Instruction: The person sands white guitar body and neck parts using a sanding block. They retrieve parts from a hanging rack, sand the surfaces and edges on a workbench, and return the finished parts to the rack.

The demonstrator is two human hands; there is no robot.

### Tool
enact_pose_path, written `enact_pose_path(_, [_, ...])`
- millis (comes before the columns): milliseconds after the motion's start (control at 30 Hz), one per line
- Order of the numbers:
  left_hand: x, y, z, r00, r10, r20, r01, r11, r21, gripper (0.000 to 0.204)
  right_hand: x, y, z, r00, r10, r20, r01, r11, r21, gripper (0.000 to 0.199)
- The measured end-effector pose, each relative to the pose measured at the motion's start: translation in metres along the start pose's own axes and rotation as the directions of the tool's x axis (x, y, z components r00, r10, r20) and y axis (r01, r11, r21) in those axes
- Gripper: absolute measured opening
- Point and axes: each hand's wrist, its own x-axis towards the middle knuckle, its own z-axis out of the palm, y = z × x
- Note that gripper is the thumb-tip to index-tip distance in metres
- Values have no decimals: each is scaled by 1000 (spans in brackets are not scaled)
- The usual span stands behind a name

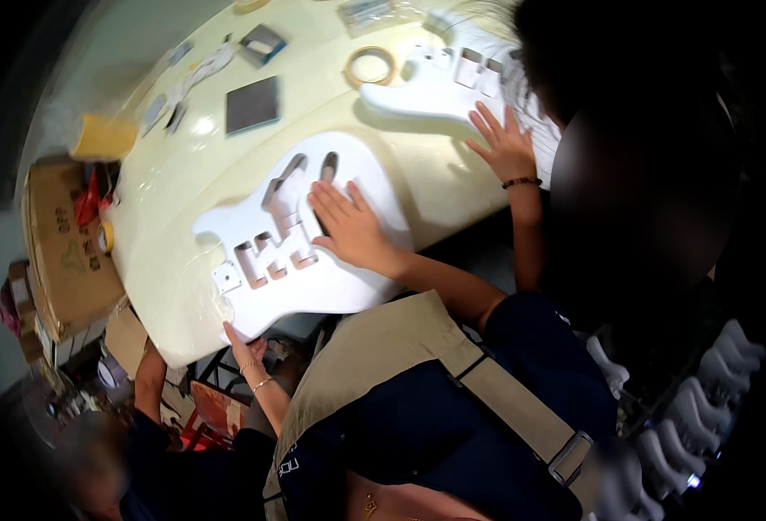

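Note:
A white electric guitar body (348, 286) with routed cavities lies tilted on the pale table in front of me. My right hand (351, 226) rests flat on its face beside the long cavities, fingers stretched out. At the near left edge, my left hand (246, 352) grips the rim of the body by its horn, with a finger or thumb on top and the rest partly hidden below. Two bracelets show on that wrist. A second white guitar body (409, 97) lies farther right, where a co-worker's hand (506, 149) touches its edge.
The pale table (161, 252) carries a dark square pad (253, 106), a masking tape roll (371, 67) and a small block (263, 43). A cardboard box (75, 278) stands at the left. Another person (166, 469) is at lower left; several white bodies (695, 408) stand lower right.

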Motion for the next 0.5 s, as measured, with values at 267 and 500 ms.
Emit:
enact_pose_path(267, [-8, 2, 2, 996, 76, -41, -74, 996, 50, 90, -30, 8, -26, 994, 83, 75, -82, 997, -10, 74])
enact_pose_path(500, [-20, -5, -3, 995, 69, -72, -62, 994, 84, 92, 4, 34, -16, 998, 64, -21, -64, 997, -37, 70])
